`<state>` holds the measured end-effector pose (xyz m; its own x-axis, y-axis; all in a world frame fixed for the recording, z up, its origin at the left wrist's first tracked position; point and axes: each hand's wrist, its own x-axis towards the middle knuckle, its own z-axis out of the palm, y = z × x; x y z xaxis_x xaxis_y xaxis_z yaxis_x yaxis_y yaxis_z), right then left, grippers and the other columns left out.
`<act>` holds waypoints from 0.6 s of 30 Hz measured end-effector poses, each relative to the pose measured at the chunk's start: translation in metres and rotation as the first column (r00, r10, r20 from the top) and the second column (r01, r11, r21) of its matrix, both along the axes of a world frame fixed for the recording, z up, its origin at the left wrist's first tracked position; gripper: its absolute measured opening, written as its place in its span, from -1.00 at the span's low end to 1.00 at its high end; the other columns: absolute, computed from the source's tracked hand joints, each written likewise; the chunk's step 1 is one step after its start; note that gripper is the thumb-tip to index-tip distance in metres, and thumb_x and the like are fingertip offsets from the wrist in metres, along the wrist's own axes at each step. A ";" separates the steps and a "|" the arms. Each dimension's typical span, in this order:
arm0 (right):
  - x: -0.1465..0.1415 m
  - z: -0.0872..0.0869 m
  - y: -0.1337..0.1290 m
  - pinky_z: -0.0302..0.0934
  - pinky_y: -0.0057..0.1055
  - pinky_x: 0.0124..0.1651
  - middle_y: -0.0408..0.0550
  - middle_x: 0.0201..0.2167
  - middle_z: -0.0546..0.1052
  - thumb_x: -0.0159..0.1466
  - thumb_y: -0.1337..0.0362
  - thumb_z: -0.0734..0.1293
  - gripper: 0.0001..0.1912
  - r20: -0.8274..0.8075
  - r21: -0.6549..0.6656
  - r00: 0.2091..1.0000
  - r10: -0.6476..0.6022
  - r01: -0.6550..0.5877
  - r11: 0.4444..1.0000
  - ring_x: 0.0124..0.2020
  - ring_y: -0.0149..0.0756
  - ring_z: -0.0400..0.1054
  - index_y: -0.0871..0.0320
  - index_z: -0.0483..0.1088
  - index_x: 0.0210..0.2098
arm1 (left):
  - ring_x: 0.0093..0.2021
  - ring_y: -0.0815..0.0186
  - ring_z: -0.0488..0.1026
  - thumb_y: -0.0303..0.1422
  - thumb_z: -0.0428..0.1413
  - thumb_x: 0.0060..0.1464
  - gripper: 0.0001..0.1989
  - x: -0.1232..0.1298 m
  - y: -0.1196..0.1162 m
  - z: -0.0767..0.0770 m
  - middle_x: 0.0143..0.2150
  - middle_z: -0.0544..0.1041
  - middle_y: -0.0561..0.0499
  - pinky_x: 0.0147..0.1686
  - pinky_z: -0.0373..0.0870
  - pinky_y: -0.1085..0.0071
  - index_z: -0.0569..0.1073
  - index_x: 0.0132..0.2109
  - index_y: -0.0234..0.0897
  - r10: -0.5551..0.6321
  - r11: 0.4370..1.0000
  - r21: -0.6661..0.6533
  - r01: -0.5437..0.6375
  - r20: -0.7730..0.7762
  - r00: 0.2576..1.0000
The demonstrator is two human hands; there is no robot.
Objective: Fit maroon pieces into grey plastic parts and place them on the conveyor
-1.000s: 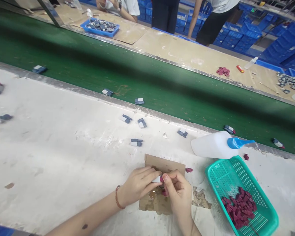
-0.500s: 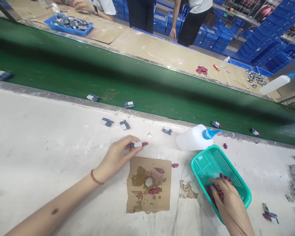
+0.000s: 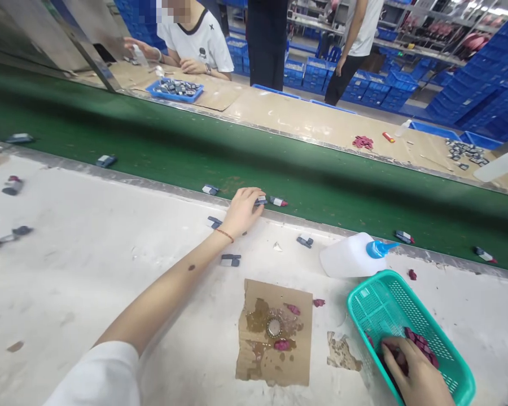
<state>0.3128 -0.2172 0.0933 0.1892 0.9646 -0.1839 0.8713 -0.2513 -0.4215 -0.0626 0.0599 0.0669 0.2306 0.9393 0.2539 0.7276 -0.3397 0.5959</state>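
At the near edge of the green conveyor belt (image 3: 165,152), my left hand (image 3: 243,211) has its fingers closed round a small blue-grey plastic piece (image 3: 261,200). Just beyond its fingertips lies a similar piece with a dark red end (image 3: 278,202) on the belt. My right hand (image 3: 421,369) reaches into the green plastic basket (image 3: 370,290), fingers curled among small dark red pieces (image 3: 421,344); what they pinch is hidden. Between the hands lies brown cardboard (image 3: 294,361), wet with liquid, bearing a bottle cap (image 3: 274,327) and two red pieces.
A white bottle with a blue nozzle (image 3: 349,256) lies behind the basket. Loose blue-grey pieces (image 3: 231,260) are scattered on the white table (image 3: 161,282). Across the belt, a person sits by a blue tray of pieces (image 3: 175,96); others stand behind.
My left hand has moved forward to the belt; the red-ended piece it held now lies there, and it grips another. My right hand stays in the basket. The view has shifted.
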 end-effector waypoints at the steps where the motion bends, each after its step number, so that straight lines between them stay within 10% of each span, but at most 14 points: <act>1: -0.001 0.001 0.000 0.40 -0.31 -0.49 -0.04 -0.52 0.58 0.14 -0.01 0.31 -0.73 -0.041 0.021 0.998 -0.047 0.048 0.999 -0.55 -0.12 0.49 0.03 0.51 -0.41 | 0.19 0.01 0.24 -0.41 0.01 0.14 -0.68 -0.006 0.001 0.000 0.15 0.43 -0.17 0.23 0.14 0.06 0.44 0.03 -0.29 -0.002 1.000 -0.001 0.002 -0.016 1.000; 9: -0.050 0.017 0.007 0.47 -0.37 -0.32 0.01 -0.32 0.65 0.14 -0.07 0.39 -0.62 -0.464 0.152 0.824 -0.325 0.435 0.888 -0.36 -0.11 0.56 0.05 0.59 -0.22 | 0.08 0.02 0.34 -0.37 0.09 0.09 -0.62 0.003 0.014 -0.006 0.05 0.48 -0.17 0.15 0.24 0.07 0.43 0.08 -0.30 -0.088 0.990 -0.111 0.091 0.026 0.996; 18: -0.110 0.018 0.031 0.36 -0.41 -0.54 -0.06 -0.61 0.53 0.09 -0.03 0.48 -0.66 -0.797 0.115 0.587 -0.144 0.380 0.918 -0.61 -0.28 0.41 0.14 0.53 -0.47 | -0.25 0.20 0.50 -0.34 -0.11 0.18 -0.63 0.023 -0.004 0.007 -0.13 0.52 -0.20 -0.12 0.44 0.20 0.40 0.04 -0.42 0.068 0.941 -0.326 0.090 0.443 0.894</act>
